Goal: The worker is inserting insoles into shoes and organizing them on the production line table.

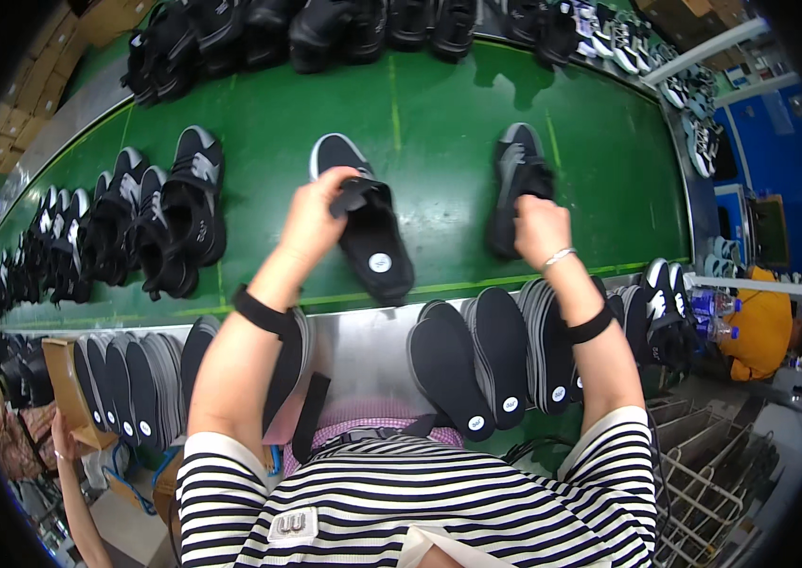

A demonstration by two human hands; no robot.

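Two black-and-grey sneakers lie apart on the green work surface, toes pointing away from me. My left hand (314, 216) is closed on the tongue of the left sneaker (384, 227), pulling it aside so the opening shows. Inside that shoe a black insole (374, 239) is visible, with a round white label at its heel. My right hand (543, 230), fingers curled, grips the right sneaker (507, 185) at its opening. The hand hides the inside of this shoe.
Rows of finished-looking sneakers (194, 204) stand on the left, and more black shoes (325, 33) line the far edge. Stacked insoles (500, 350) sit along the near metal ledge (363, 346). A person in yellow (760, 327) is at the right; another person's arm (79, 502) shows lower left.
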